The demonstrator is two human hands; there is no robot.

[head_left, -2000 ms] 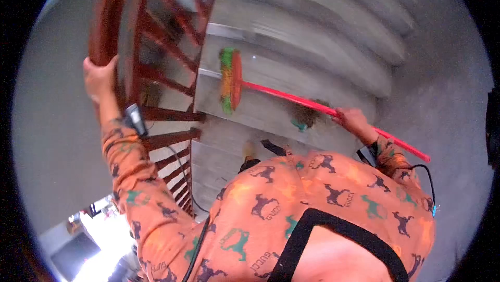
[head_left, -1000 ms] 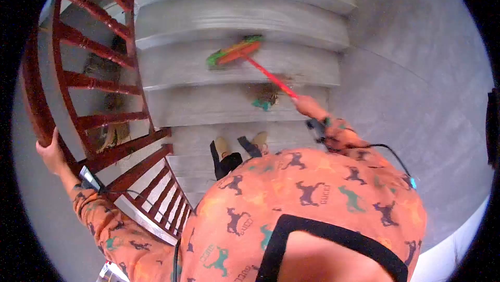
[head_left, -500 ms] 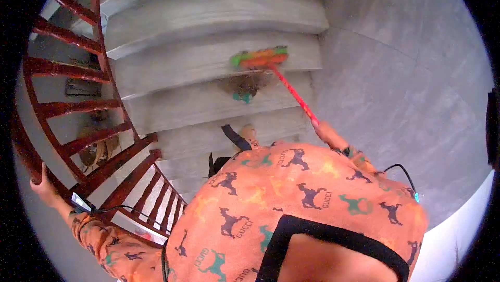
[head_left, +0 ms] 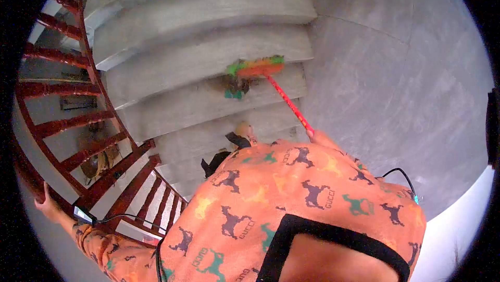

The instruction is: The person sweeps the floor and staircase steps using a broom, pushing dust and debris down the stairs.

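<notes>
My right hand (head_left: 320, 138) is closed around the red handle of a broom (head_left: 289, 103). The broom's orange and green head (head_left: 255, 67) is blurred, near the front edge of a grey stair step. Just below it, a dark clump of debris (head_left: 237, 85) with a teal piece lies on the lower step. At the far left, my left hand (head_left: 48, 209) is wrapped around the dark red wooden handrail (head_left: 28, 175). A foot (head_left: 243, 130) shows partly beneath my patterned orange shirt.
Curved grey steps (head_left: 208, 3) rise ahead. A plain grey wall (head_left: 396, 84) borders them on the right. Turned red balusters (head_left: 78, 124) line the left side, and cluttered items (head_left: 96, 159) show through them on a level below.
The broom head has come down slightly toward the debris, and my right hand has drawn in closer to my body. My left hand stays on the handrail. The view has shifted a little.
</notes>
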